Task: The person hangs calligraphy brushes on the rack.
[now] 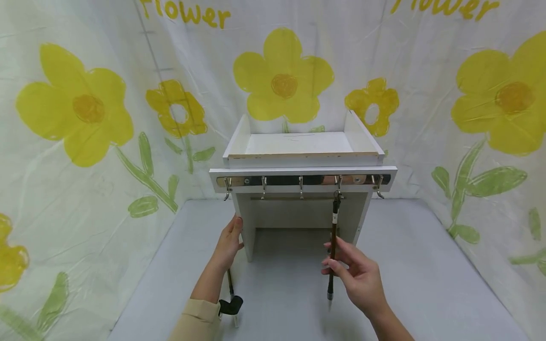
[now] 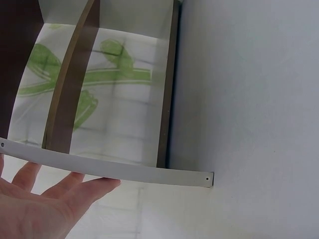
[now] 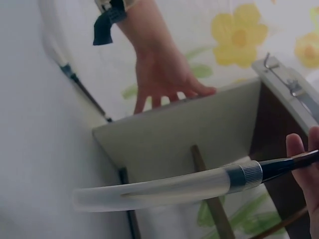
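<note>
Right hand (image 1: 357,278), fingers pinching the brush (image 1: 333,229) partway along its handle: capped tip hanging below them, top end up at the fourth hook (image 1: 339,181) from the left! Left hand (image 1: 226,242), fingers apart, touches the white shelf unit (image 1: 304,162) at its side.

A slim dark brown brush (image 1: 333,239), its translucent-capped tip down, stood nearly upright right of centre; a white hooked shelf (image 1: 294,213) occupied mid-frame
</note>
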`<action>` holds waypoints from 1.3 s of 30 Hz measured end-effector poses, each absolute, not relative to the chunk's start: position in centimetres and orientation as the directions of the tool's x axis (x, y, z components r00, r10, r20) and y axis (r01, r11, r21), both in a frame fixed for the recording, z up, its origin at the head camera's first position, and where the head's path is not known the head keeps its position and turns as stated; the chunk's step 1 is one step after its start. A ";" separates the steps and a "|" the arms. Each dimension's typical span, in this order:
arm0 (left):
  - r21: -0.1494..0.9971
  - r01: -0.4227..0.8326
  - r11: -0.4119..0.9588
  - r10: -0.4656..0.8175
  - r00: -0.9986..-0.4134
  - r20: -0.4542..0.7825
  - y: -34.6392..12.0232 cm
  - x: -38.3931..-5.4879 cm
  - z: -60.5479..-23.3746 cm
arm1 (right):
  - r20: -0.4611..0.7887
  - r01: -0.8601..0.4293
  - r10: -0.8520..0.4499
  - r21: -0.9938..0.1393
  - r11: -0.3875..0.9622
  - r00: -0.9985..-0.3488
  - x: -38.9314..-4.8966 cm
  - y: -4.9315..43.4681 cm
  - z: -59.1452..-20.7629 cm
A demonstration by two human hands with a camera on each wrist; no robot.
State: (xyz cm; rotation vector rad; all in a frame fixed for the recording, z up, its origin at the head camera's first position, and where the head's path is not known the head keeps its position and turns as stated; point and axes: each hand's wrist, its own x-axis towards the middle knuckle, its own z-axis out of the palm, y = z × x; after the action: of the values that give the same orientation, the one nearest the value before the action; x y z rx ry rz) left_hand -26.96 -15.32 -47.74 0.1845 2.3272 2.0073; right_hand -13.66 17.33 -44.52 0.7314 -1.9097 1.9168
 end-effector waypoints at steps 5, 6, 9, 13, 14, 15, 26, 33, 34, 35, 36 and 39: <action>0.989 0.049 0.138 0.134 -0.991 0.030 -15.3 -26.9 -47.6 | 0.569 -0.567 -0.147 -0.821 -0.064 -0.809 -13.7 16.5 -45.0; 0.989 0.051 0.136 0.136 -0.990 0.032 -15.3 -26.9 -47.6 | 0.569 -0.566 -0.150 -0.822 -0.065 -0.809 -13.7 16.4 -45.0; 0.991 0.045 0.123 0.134 -0.991 0.029 -15.4 -26.9 -47.6 | 0.570 -0.566 -0.159 -0.821 -0.074 -0.806 -13.8 16.2 -45.3; 0.991 0.053 0.120 0.137 -0.990 0.036 -15.5 -26.9 -47.6 | 0.574 -0.567 -0.181 -0.818 -0.096 -0.798 -14.1 15.8 -45.5; 0.991 0.055 0.120 0.137 -0.990 0.038 -15.5 -26.8 -47.7 | 0.575 -0.566 -0.185 -0.818 -0.100 -0.797 -14.1 15.7 -45.6; 0.991 0.058 0.122 0.136 -0.990 0.041 -15.5 -26.8 -47.7 | 0.573 -0.564 -0.189 -0.819 -0.103 -0.797 -14.2 15.6 -45.6; 0.988 0.068 0.135 0.126 -0.991 0.051 -15.3 -26.7 -47.7 | 0.520 -0.513 -0.235 -0.853 -0.094 -0.821 -14.6 14.7 -45.7; 0.990 0.063 0.127 0.129 -0.991 0.047 -15.2 -26.6 -47.6 | 0.483 -0.473 -0.252 -0.875 -0.105 -0.838 -14.9 14.4 -45.3; 0.990 0.063 0.127 0.128 -0.991 0.047 -15.2 -26.6 -47.7 | 0.480 -0.470 -0.255 -0.876 -0.104 -0.839 -15.0 14.4 -45.3; 0.990 0.065 0.127 0.128 -0.991 0.049 -15.2 -26.6 -47.7 | 0.482 -0.472 -0.258 -0.875 -0.104 -0.837 -15.1 14.4 -45.3; 0.990 0.064 0.124 0.126 -0.991 0.048 -15.2 -26.6 -47.7 | 0.484 -0.474 -0.259 -0.874 -0.104 -0.836 -15.1 14.4 -45.3; 0.990 0.071 0.122 0.125 -0.991 0.056 -15.3 -26.6 -47.8 | 0.499 -0.491 -0.262 -0.865 -0.100 -0.826 -15.4 14.5 -45.4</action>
State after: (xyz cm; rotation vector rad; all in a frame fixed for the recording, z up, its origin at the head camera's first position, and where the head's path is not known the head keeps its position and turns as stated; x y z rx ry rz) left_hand -26.62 -15.25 -47.77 0.2026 2.3225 2.0445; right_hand -15.42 14.46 -45.37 0.8447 -1.9864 2.0461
